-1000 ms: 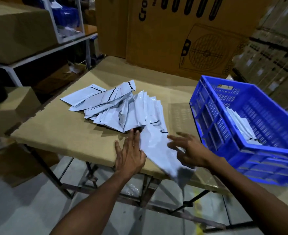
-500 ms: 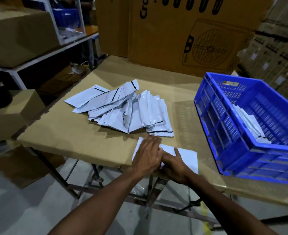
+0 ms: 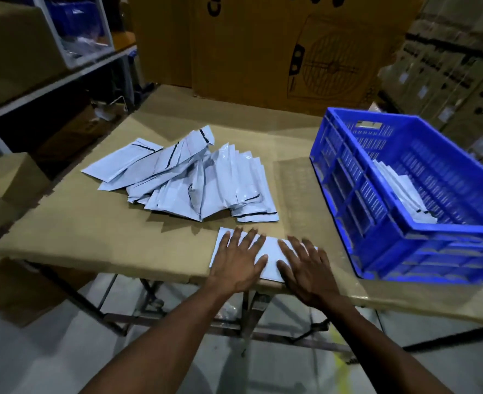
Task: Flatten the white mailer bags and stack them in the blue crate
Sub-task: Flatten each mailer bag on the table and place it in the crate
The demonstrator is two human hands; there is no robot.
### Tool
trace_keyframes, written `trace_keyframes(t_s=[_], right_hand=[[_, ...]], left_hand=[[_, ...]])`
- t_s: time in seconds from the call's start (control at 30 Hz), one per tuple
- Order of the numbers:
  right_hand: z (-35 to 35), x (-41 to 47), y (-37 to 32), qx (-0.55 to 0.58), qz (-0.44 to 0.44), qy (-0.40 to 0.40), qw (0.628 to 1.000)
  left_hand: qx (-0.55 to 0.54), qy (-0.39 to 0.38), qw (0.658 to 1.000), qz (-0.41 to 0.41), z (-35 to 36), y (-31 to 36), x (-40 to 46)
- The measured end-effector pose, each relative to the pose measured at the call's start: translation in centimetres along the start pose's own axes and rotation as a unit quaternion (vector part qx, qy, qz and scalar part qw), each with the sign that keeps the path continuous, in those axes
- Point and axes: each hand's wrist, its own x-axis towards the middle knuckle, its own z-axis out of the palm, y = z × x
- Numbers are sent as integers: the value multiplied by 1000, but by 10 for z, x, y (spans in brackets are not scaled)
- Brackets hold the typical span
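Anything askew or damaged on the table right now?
Nothing damaged. The unsorted mailer pile is fanned and crumpled, as expected. Both hands, left hand and right hand, press one mailer flat at the table edge.

Warehouse or packing room, stacked cardboard cartons [image 3: 456, 81] upper right, large printed carton [image 3: 291, 46] top centre, metal shelving [image 3: 64, 78] with boxes upper left, cardboard-topped work table [image 3: 92, 237] on a concrete floor

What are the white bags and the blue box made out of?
The white mailer bags look like thin, slightly shiny plastic film: they crinkle and catch light. The blue crate looks like hard moulded plastic, with ribbed, slotted walls.
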Motion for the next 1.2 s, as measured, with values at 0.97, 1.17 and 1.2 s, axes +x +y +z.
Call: trace_keyframes(t_s=[0.97,1.17,1.2], right_hand=[[-37,11,-19,77,-231,206,948],[-40,-12,-21,-47,-360,164,917],[-39,-9,-17,-73,-354,134,923]], left_hand=[[-83,115,989,32,-8,-31,-28],[-140,50,989,8,-25,-33,-14],[-155,51,987,9,-27,-33,-12]])
